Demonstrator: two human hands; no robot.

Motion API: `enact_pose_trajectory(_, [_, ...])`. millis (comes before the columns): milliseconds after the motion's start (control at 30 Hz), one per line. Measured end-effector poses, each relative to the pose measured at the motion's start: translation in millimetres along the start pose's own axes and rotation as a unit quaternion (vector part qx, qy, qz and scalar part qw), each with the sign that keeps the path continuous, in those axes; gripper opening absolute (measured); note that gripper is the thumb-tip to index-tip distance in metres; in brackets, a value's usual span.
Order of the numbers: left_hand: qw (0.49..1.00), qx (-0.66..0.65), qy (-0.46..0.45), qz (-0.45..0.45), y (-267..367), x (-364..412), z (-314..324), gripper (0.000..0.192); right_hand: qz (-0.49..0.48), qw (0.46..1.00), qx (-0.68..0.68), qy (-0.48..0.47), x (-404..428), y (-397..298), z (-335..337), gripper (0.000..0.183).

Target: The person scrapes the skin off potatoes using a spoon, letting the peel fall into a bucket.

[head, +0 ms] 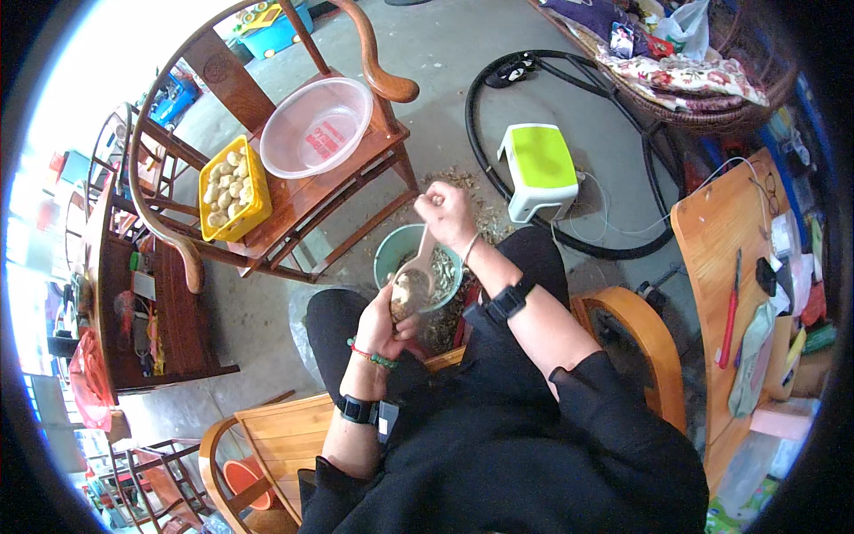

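Observation:
My left hand (383,324) holds a round brown tuber-like piece (402,300) with a pale, pared patch. The fingers of my right hand (448,212) are closed round the handle of a pale spoon-shaped tool (423,257), its head against the piece. Both are over a light green bucket (383,257) with pale scraps inside. To the left, a yellow plastic basket (265,212) of pale round pieces (230,187) stands on a wooden armchair (293,203), beside a translucent plastic basin (317,127).
A green-topped white stool (542,157) stands within a black ring-shaped frame (475,120). Scraps (467,179) lie on the floor around the bucket. At the right, a wooden table (700,220) bears a red-handled tool (730,320). A wicker basket (694,117) holds cloth at the upper right.

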State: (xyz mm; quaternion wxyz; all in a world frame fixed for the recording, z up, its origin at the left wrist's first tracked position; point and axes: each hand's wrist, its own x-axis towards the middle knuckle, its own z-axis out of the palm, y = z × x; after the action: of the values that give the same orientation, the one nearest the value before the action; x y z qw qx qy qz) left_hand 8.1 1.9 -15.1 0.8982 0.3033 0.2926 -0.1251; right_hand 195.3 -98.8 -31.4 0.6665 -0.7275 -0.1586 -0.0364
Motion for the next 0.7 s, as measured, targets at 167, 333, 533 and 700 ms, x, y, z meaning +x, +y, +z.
enact_pose_trajectory(167, [0.988, 0.121, 0.063, 0.073, 2, -10, 13, 0.026, 0.008, 0.996, -0.086, 0.0, 9, 5, -16, 0.019])
enact_pose_trajectory(333, [0.983, 0.141, 0.055, 0.104, -1, -8, 10, 0.024, 0.023, 0.997, -0.047, -0.065, -5, -33, -2, 0.02])
enact_pose_trajectory(533, [0.985, 0.128, 0.058, 0.096, -1, -9, 9, 0.031, -0.004, 0.987, -0.16, 0.031, 5, 8, -17, 0.018])
enact_pose_trajectory(700, [0.989, 0.095, 0.048, 0.101, -2, -5, 6, 0.041, 0.002, 0.992, -0.119, 0.039, 4, -13, -17, 0.017])
